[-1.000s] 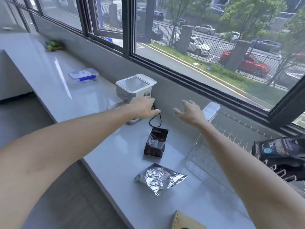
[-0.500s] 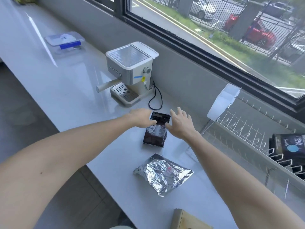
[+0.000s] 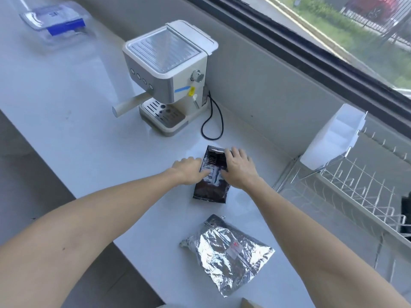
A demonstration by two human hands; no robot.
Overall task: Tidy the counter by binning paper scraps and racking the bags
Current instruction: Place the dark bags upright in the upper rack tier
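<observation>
A dark coffee bag (image 3: 210, 190) lies flat on the white counter (image 3: 93, 138), in front of the espresso machine. My left hand (image 3: 189, 169) is at the bag's left edge, thumb on top and fingers curled against the side. On the bag's upper right part my right hand (image 3: 239, 167) rests with its fingers laid fairly straight. Nearer to me lies a crumpled silver foil bag (image 3: 229, 250), untouched. To the right stands the wire rack (image 3: 355, 187), and another dark bag (image 3: 406, 218) sits in it at the frame's edge.
A white espresso machine (image 3: 169, 70) with a looping black cord (image 3: 213, 125) stands behind the bag. A white plastic holder (image 3: 333, 138) hangs on the rack's near end. A clear box with a blue clip (image 3: 55, 18) is far left. A cardboard corner (image 3: 251, 304) shows at the bottom.
Both hands came down from near the espresso machine onto the dark bag. The camera tilted down and closer to the counter.
</observation>
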